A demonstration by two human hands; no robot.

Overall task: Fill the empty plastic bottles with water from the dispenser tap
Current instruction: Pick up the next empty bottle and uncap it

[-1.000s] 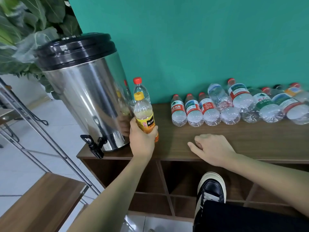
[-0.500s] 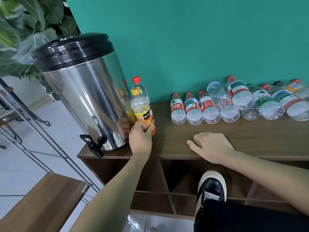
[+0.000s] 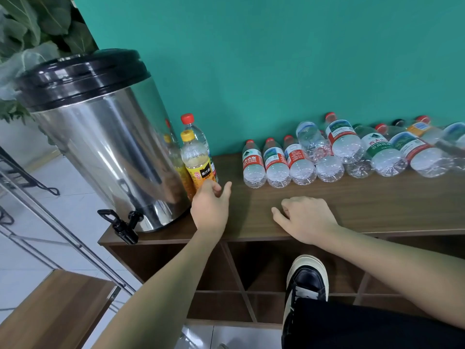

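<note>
A steel water dispenser (image 3: 108, 152) with a black lid stands at the left end of the wooden shelf top (image 3: 377, 205); its black tap (image 3: 120, 224) juts over the front edge. A yellow-capped orange-label bottle (image 3: 197, 161) stands upright beside it, with a red-capped clear bottle (image 3: 195, 132) behind. My left hand (image 3: 210, 205) is just below the orange-label bottle, fingers spread and relaxed, holding nothing. My right hand (image 3: 305, 217) rests on the shelf top with fingers curled under, empty. Several empty clear bottles (image 3: 302, 159) lie on their sides along the teal wall.
A leafy plant (image 3: 32, 28) fills the top left behind the dispenser. Open cubby shelves (image 3: 251, 273) sit under the top, with my black-and-white shoe (image 3: 307, 278) in front. A metal rail frame (image 3: 50, 222) and a low wooden surface (image 3: 50, 311) stand at the lower left.
My left hand set the orange-label bottle down beside the dispenser and let go, drawing back slightly with its fingers spread. My right hand stayed put.
</note>
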